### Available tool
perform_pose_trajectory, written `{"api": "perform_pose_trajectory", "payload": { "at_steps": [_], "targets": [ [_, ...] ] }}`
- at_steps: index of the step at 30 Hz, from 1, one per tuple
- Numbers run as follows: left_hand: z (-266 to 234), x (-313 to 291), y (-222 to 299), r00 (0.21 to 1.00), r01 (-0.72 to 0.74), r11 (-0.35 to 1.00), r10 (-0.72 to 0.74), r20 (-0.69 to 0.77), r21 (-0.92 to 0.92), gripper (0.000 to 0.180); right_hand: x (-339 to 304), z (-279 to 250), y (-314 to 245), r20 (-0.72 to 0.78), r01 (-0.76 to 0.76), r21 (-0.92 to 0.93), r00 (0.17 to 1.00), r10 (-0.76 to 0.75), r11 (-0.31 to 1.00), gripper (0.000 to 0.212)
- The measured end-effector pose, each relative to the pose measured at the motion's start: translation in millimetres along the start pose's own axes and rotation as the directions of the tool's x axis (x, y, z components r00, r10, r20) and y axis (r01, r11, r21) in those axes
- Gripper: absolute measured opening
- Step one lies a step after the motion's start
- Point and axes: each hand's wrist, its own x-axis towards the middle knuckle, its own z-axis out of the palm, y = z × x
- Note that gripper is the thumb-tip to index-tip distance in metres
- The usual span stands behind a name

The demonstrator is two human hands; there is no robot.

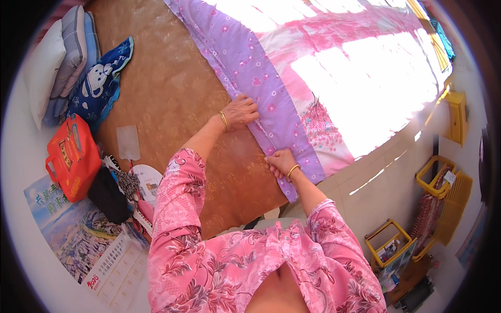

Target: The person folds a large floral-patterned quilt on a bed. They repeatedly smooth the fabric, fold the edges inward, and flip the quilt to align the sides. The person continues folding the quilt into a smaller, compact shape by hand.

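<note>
A quilt lies over the right part of a brown bed mat (172, 68). Its purple floral border (276, 99) is folded along the near-left edge, next to a pink and white printed area (323, 125). My left hand (241, 112) is closed on that purple edge, fingers curled over the fabric, with gold bracelets at the wrist. Lower down, at the edge's near end, my right hand (282, 163) pinches the same border between thumb and fingers. Strong sunlight washes out much of the quilt's far side.
Folded pillows (68, 57) and a blue cloth with a cartoon figure (99, 78) sit at the far left. Nearby are a red bag (75, 156), a fly swatter (128, 142) and a round fan (147, 180). Yellow baskets (389, 242) stand at the right.
</note>
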Motion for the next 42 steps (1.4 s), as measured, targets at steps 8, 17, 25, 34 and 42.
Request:
{"api": "perform_pose_trajectory", "payload": {
  "at_steps": [8, 17, 25, 34, 42],
  "targets": [
    [-33.3, 1.8, -74.4, 0.964, 0.208, 0.971, -0.224, 0.142, 0.115, 0.012, 10.4, -9.5, -2.2, 0.138, -0.072, 0.042, 0.988, 0.066, 0.997, 0.024],
    [-24.8, 14.2, -96.0, 0.886, 0.422, 0.881, -0.451, 0.11, 0.211, 0.014, 17.4, -12.0, -7.2, 0.265, -0.15, -0.044, 0.952, 0.156, 0.988, 0.038],
    [-11.6, 23.5, -67.7, 0.621, 0.779, 0.607, -0.709, -0.334, 0.157, 0.058, 27.0, -17.2, -12.8, 0.324, -0.313, -0.049, 0.893, 0.311, 0.949, 0.062],
    [21.8, 40.7, -16.9, -0.237, 0.74, -0.01, -0.94, -0.247, -0.672, 0.076, 31.8, -17.5, -12.4, 0.329, -0.387, -0.149, 0.848, 0.415, 0.91, 0.062],
    [14.4, 36.2, -45.5, -0.196, 0.743, -0.217, -0.975, 0.104, -0.633, 0.038, 44.1, -15.6, 6.2, 0.377, -0.407, -0.148, 0.82, 0.432, 0.901, 0.059]
  ]
}}
